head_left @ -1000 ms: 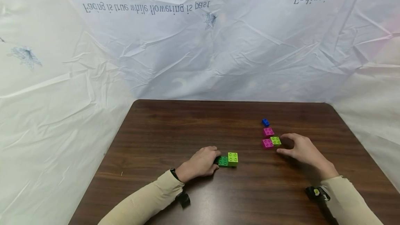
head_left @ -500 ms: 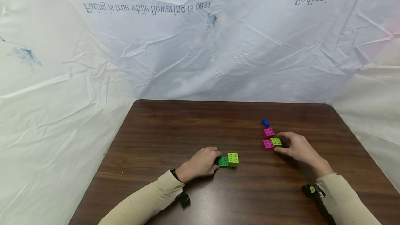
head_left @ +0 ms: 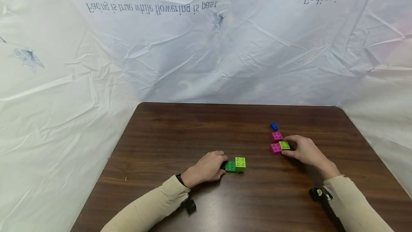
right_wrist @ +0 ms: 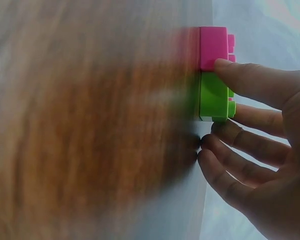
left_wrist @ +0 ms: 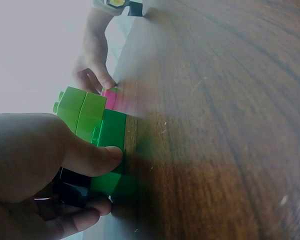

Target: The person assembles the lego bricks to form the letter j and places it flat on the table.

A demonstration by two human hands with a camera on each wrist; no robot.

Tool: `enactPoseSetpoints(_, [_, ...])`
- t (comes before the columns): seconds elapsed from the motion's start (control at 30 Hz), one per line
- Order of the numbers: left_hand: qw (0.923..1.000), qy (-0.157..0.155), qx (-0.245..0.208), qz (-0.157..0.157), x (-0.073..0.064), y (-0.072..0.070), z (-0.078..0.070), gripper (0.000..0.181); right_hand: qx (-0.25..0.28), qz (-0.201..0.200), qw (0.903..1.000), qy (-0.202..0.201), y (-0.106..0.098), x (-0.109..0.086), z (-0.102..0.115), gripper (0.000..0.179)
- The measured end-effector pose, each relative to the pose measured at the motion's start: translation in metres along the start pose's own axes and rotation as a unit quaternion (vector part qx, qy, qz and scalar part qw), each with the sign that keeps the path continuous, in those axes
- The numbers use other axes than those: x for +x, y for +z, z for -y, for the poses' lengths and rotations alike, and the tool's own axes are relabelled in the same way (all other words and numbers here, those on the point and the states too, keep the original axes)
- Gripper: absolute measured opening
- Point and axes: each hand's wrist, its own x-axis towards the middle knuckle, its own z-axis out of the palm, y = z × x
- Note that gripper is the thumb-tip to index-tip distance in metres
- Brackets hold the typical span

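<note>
Green brick point(head_left: 230, 166) on tabletop point(head_left: 180, 128), left hand point(head_left: 206, 167) clamped on it and on black piece point(left_wrist: 72, 189); lime block point(head_left: 240, 163) rises at its right end. Right hand point(head_left: 305, 149), well apart, pinches lime brick point(head_left: 284, 145). Pink brick point(head_left: 275, 148) touches that, standing between both hands. Second pink brick point(head_left: 276, 136) just beyond, blue brick point(head_left: 273, 126) farther. White sheet point(head_left: 206, 56) behind.

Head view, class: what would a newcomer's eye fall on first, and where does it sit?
Bright colour on the dark table strikes first: right of centre, the right hand pinches a lime brick beside a pink brick. Nearer the middle, the left hand grips a green brick with a lime block rising at its right end. Behind the table, a pale sheet bears printed lettering.
</note>
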Motion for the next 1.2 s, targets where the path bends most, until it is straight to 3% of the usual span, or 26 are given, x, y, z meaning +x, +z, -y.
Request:
enactPoseSetpoints(0.6, [1.0000, 0.001, 0.000, 0.003, -0.0002, -0.0005, 0.0003, 0.025, -0.054, 0.023, 0.9980, -0.024, 0.0015, 0.0053, 0.0064, 0.048])
enactPoseSetpoints(1.2, [1.0000, 0.003, 0.003, 0.002, 0.0016, 0.0000, 0.0020, 0.024, -0.037, 0.028, 0.9989, -0.013, 0.0002, 0.0082, 0.0042, 0.046])
